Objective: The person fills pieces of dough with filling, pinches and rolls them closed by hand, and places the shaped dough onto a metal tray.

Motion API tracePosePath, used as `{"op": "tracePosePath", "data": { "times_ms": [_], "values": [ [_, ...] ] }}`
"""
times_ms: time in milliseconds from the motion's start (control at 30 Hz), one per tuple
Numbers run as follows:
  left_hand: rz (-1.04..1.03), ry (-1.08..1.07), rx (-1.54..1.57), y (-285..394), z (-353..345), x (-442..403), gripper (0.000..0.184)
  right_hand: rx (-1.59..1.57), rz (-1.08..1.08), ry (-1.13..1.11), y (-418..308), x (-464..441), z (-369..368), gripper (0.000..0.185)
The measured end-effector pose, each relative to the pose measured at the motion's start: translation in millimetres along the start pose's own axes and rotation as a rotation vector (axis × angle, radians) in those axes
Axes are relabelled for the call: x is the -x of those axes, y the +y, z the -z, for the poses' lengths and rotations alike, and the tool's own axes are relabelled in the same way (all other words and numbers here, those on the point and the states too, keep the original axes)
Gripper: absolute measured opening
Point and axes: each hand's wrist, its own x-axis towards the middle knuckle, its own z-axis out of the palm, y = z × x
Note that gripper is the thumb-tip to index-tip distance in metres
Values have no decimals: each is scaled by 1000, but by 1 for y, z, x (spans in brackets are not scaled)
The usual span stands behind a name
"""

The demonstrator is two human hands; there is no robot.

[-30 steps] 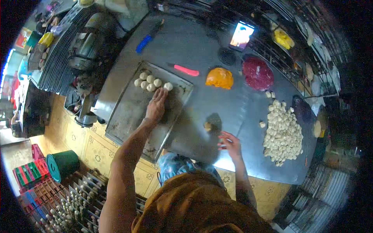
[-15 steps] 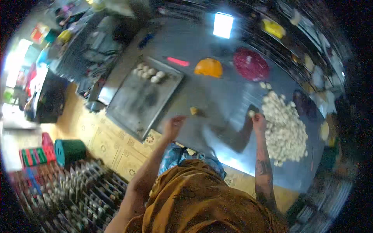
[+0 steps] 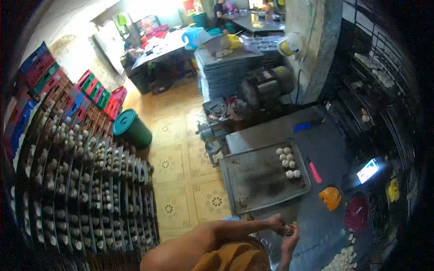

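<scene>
My left hand (image 3: 276, 222) and my right hand (image 3: 290, 236) meet over the grey worktop (image 3: 312, 226), fingers closed around a small pale piece of dough (image 3: 287, 229), mostly covered by the fingers. Just beyond them lies a dark metal baking tray (image 3: 253, 180). Several round white dough balls (image 3: 285, 157) sit grouped at its far right end. To the right of my hands is an orange lump (image 3: 330, 198), with a dark red mound (image 3: 356, 213) beside it. A pile of small cut dough pieces (image 3: 342, 261) spreads at the bottom right, partly out of view.
A pink-handled tool (image 3: 315, 172) and a lit phone (image 3: 367, 171) lie past the tray. A motor-driven machine (image 3: 266, 86) stands behind the worktop. On the left are a rack of loaded trays (image 3: 90, 194), a green bin (image 3: 132, 128) and stacked crates (image 3: 97, 97). A person (image 3: 220, 13) is far back.
The view has swung to the left, showing the rack and room. My hands, apart before, have come together; the right one was beside the dough pile with a pale piece.
</scene>
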Motion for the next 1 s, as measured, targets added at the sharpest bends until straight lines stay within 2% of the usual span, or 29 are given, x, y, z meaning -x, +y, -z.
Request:
{"op": "tracePosePath", "data": {
  "times_ms": [33,100,167,200,233,267,300,367,400,467,533,600,633,700,733,800,833,900,933,967,1000],
  "values": [
    [10,73,-69,1,14,5,34,21,27,22,-23,-3,-5,43],
    [10,173,82,-52,39,-9,31,48,42,87,-57,-15,-7,46],
    [106,182,98,-24,69,20,25,123,-218,410,-65,-26,-3,45],
    [107,157,78,-27,78,23,25,98,-316,380,-45,-32,-2,38],
    [27,146,232,-33,84,22,26,97,-323,402,-30,-36,-1,38],
    [-48,140,395,-37,85,26,27,287,-203,281,-21,-35,0,34],
    [-44,131,390,-40,84,29,27,472,-81,150,-12,-31,1,31],
    [21,184,547,-25,84,38,31,406,-73,213,-18,-25,2,28],
    [14,187,543,-16,85,43,31,341,-67,267,-24,-21,1,26],
    [109,340,476,1,80,52,36,397,-45,278,-26,-11,-2,24],
    [45,354,458,-23,73,48,40,462,-36,292,-14,-1,7,23],
    [-38,423,376,-35,53,49,41,421,14,106,0,-3,19,22],
    [-33,420,378,-44,45,47,41,424,8,104,1,-1,24,22],
    [-72,400,220,-68,30,42,36,429,188,55,-10,2,30,22],
    [-61,432,214,-49,12,59,34,428,165,55,-15,7,36,22],
    [-51,457,195,-42,-15,74,34,597,176,-103,-22,13,53,20],
    [-59,499,172,-44,-29,78,34,628,258,-117,-7,10,55,20],
    [17,557,402,-77,-46,77,33,623,371,-152,5,6,55,21],
    [-68,542,304,-89,-54,83,35,596,397,-167,2,6,59,22],
    [-170,523,212,-90,-60,83,37,638,457,-102,17,11,59,21],
    [-158,497,218,-77,-64,84,37,679,531,-36,28,11,58,22]
  ]
}}
